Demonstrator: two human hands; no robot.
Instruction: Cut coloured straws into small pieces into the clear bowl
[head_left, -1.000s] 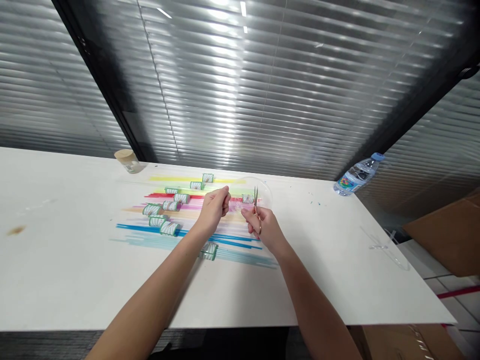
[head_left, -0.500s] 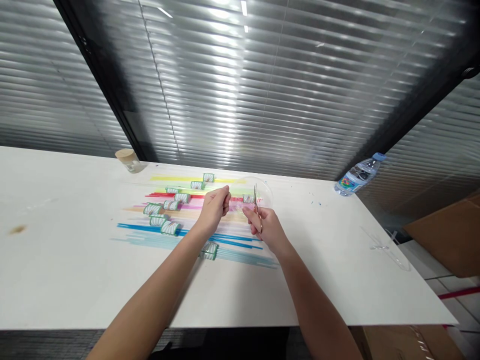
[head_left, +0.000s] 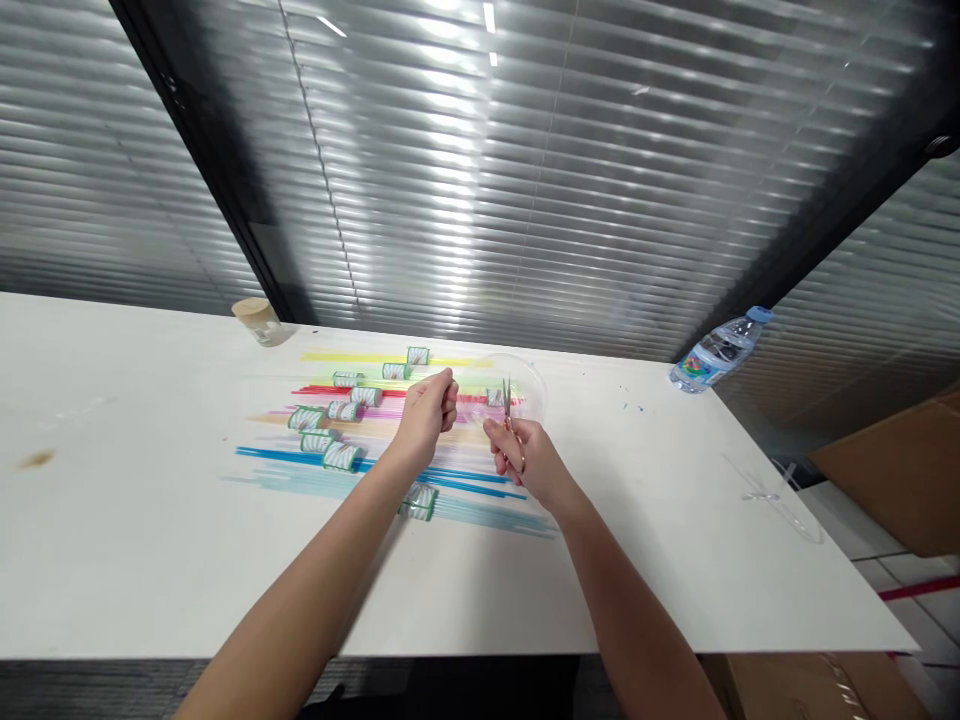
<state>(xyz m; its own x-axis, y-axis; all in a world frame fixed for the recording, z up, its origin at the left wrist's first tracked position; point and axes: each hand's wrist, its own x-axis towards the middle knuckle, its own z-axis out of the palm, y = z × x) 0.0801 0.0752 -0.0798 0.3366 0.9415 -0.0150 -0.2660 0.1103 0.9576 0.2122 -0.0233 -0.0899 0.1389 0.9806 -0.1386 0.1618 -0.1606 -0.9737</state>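
Note:
My right hand is closed round the handles of small rose-gold scissors, whose blades point away from me and stand slightly apart. To its left, my left hand is held in a pinch above the thin coloured sticks; whatever lies between its fingertips is too small to make out. Under and around both hands lie rows of these sticks, among them red sticks, blue sticks and pale blue sticks. White-and-green patterned wraps sit on the bundles. Behind the scissors is a clear round plastic item.
A jar with a wooden lid stands at the back left of the white table. A water bottle is at the back right. Clear plastic strips lie by the right edge, with small blue scraps behind. Cardboard boxes are beyond.
The scissors have shifted slightly left and toward me, and their blades now look further apart. My left hand has moved slightly left and remains pinched.

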